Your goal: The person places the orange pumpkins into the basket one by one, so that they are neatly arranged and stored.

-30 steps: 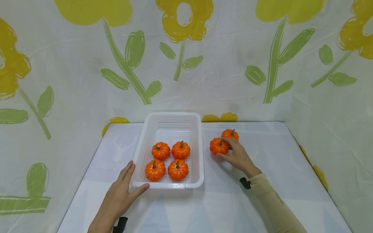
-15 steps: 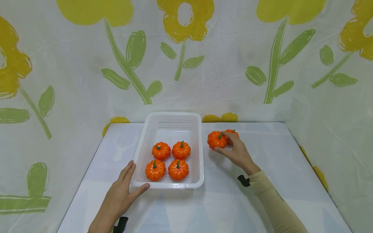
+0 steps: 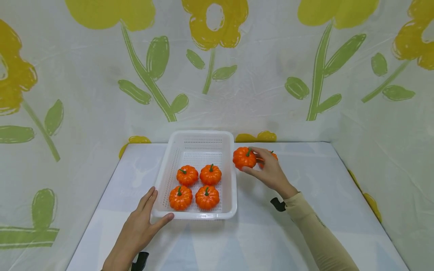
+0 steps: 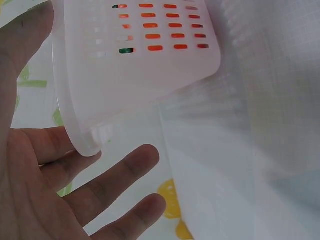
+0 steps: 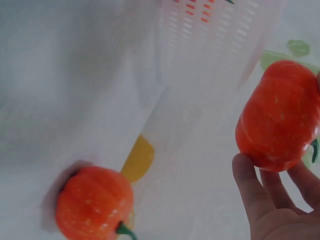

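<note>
- Head view: right hand (image 3: 269, 173) pinches a small orange pumpkin (image 3: 244, 158) between thumb and fingertips, up off the table (image 3: 305, 226), just beside the white basket (image 3: 233, 180).
- Behind that hand sits another pumpkin (image 5: 94, 202), on the table.
- Left hand (image 3: 137, 229), fingers spread, rests against the basket's near corner.
- Four pumpkins (image 3: 194, 186) lie inside.

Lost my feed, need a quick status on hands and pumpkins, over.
Right hand holds pumpkin lifted beside basket. Left hand open, bracing basket corner. Four pumpkins inside, one on table. Path clear.
</note>
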Available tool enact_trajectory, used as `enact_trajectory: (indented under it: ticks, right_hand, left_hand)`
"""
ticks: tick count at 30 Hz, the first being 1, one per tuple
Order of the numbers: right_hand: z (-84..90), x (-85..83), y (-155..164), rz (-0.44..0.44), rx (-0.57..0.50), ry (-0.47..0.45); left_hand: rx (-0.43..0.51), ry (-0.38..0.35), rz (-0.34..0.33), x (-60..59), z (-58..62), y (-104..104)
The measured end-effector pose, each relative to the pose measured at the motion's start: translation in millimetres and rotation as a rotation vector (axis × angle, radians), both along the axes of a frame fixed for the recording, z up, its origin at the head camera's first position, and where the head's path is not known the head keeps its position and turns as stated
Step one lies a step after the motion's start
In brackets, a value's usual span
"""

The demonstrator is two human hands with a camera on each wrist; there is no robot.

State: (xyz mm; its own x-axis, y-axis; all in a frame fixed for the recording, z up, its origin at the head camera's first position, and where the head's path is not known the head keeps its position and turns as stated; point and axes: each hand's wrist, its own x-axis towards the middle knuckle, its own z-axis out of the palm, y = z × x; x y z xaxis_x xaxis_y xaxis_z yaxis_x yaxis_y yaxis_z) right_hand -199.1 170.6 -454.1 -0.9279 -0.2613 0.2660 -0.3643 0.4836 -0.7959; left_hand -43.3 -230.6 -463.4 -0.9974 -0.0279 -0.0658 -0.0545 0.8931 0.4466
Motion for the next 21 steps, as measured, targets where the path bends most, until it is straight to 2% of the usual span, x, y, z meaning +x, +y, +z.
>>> enact_trajectory:
  ticks: [12,21]
  right_hand:
    - [23.5,-2.6,-37,0.154,0.029,0.080]
    - [46.1,-13.0,-72,0.232,-0.011,0.116]
  left_hand:
    - [0.012,-0.013,0.006,0.4,-0.5,-1]
    - [0.015,-0.037,0.014,-0.5,0.1,0]
